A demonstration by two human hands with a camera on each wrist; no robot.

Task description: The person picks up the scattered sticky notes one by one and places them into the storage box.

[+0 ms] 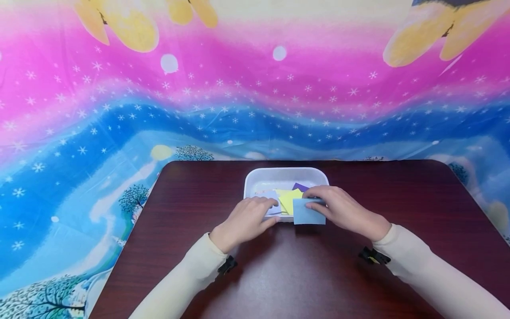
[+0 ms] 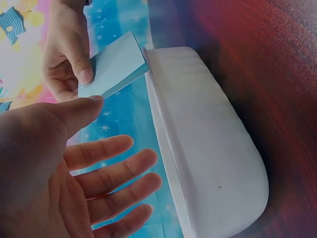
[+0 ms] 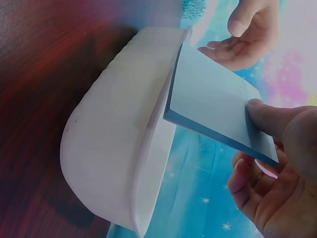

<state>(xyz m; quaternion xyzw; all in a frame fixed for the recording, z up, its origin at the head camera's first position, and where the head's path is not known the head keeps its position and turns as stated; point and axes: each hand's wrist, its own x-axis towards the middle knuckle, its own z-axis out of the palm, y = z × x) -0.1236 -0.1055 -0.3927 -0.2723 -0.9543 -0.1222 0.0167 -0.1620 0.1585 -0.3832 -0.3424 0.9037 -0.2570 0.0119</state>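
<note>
My right hand [image 1: 345, 212] pinches a light blue sticky note pad [image 1: 303, 215] between thumb and fingers, at the near rim of a white plastic tray [image 1: 251, 177]. In the right wrist view the pad [image 3: 213, 94] shows its thickness and sits above the tray's edge. My left hand [image 1: 248, 218] hovers by the tray's near left side, its fingers spread and holding nothing in the left wrist view. Inside the tray lie yellow sticky notes [image 1: 290, 203], a purple piece [image 1: 299, 187] and a pale lavender piece [image 1: 272, 195], partly hidden by the hands.
The tray stands near the far edge of a dark reddish-brown table [image 1: 199, 186]. Behind the table hangs a colourful cloth [image 1: 239, 88] with snowflakes. Black straps [image 1: 228, 264] are worn at both wrists over light sleeves.
</note>
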